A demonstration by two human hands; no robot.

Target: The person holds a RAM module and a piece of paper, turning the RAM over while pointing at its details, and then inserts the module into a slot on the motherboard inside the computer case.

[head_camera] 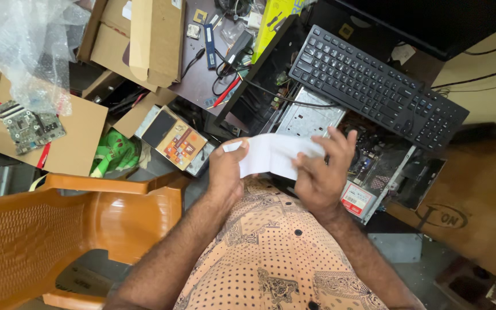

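I've got the white paper (274, 155) pinched between both hands over my lap: left hand (226, 172) gripping its nine o'clock end, right hand (322, 172) its three o'clock end. Black keyboard (374, 86) at one o'clock, orange chair (76, 224) at eight.

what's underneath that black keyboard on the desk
The black keyboard lies across an open computer case, with metal framing and a circuit board showing below its edge. What sits directly beneath the keys is covered.
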